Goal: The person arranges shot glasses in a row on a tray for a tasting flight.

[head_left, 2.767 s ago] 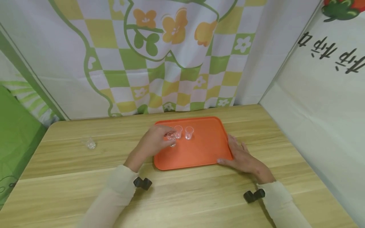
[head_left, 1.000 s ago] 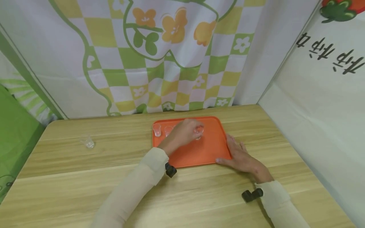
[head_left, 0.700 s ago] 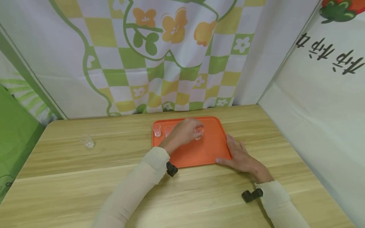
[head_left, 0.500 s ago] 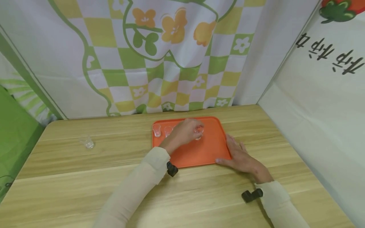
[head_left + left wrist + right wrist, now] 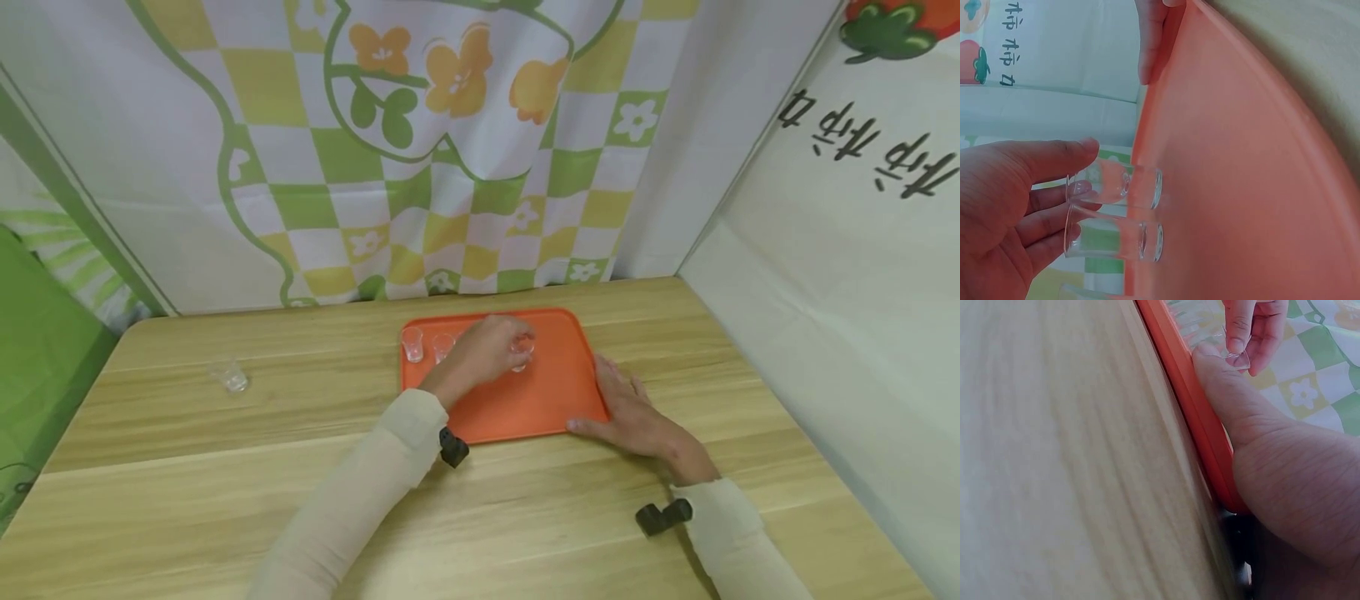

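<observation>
On the orange tray [image 5: 540, 404] several clear shot glasses stand upright in a row near the far side. My left hand [image 5: 486, 350] pinches the rightmost shot glass [image 5: 520, 360] near its rim with thumb and fingers; its base appears to meet the tray in the left wrist view. Right beside it stands another shot glass [image 5: 1113, 239]. Farther left are a shot glass [image 5: 442, 346] and the leftmost shot glass [image 5: 413, 345]. My left hand hides the middle of the row. My right hand [image 5: 633, 417] rests with straight, spread fingers against the tray's right edge, thumb on its rim [image 5: 1194, 419].
A clear shot glass [image 5: 236, 379] lies tipped on the wooden table [image 5: 322, 417], left of the tray. Behind the table hangs a checked, flowered cloth [image 5: 435, 192]. A white wall panel [image 5: 840, 275] closes off the right side.
Since the oldest frame my left hand has moved right along the tray, and it now holds a glass at the row's right end. During the last second almost nothing moves. My right hand stays put.
</observation>
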The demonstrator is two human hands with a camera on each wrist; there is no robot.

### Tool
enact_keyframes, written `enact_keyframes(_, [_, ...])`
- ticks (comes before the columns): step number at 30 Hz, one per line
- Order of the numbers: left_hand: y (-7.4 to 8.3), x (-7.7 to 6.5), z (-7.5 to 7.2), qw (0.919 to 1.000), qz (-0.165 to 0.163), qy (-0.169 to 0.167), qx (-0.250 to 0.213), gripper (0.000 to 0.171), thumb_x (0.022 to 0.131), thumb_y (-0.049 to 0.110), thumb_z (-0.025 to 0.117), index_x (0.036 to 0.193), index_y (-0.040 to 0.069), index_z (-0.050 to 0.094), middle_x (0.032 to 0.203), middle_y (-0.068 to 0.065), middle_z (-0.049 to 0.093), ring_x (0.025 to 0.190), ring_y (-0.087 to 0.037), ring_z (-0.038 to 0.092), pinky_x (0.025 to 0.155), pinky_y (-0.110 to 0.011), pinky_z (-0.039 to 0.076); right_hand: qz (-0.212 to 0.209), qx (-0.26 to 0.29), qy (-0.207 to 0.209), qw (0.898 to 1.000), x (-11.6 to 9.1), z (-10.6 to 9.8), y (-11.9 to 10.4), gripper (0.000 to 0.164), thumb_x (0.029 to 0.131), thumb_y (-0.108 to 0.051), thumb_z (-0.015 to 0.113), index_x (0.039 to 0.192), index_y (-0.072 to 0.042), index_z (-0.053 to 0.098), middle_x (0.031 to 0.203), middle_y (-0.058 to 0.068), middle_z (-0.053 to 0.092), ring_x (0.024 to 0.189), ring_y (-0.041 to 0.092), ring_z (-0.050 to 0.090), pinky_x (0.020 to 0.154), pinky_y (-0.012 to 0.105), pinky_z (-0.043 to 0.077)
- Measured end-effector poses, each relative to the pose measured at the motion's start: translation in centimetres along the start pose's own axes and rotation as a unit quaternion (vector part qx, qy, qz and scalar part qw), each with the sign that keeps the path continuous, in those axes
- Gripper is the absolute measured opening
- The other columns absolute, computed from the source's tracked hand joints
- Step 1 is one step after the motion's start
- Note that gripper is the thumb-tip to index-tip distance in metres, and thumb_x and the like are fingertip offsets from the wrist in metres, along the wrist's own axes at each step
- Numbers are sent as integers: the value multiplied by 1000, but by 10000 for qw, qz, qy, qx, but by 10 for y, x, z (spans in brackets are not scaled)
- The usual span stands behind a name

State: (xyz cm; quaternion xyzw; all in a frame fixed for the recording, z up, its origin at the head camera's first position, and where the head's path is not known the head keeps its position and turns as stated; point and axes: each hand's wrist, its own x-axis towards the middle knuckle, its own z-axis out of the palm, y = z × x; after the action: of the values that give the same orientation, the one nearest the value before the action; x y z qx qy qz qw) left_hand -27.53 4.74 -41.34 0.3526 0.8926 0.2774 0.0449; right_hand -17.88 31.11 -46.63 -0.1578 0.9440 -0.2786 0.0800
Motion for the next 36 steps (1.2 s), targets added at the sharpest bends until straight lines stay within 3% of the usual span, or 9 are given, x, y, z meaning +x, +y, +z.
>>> enact_keyframes(10, [1,-1,1,10000,17,-26,0,35,101,22,70,133,9,69,129,-4,68,114,-19,65,94,-36,54,-11,33,18,10000,-2,-2,-3,115,94,-53,72,162,3,-1,168,27,5,153,48,3,115,71,-1])
enact_keyframes(22, [1,-2,-1,9999,-47,-162,-4,45,98,25,74,139,10,65,135,-2,65,114,-18,64,90,-35,55,-31,14,27,10000,-2,0,0,115,94,-53,71,162,3,-2,168,27,4,153,48,3,116,71,-1])
enact_keyframes(36, [-2,-13,-11,9996,84,266,69,45,96,29,76,136,12,67,136,-2,64,128,-22,57,100,-40,51,-19,-21,38,10000,0,0,0,115,94,-55,70,163,0,-2,169,24,4,153,46,3,116,70,-1])
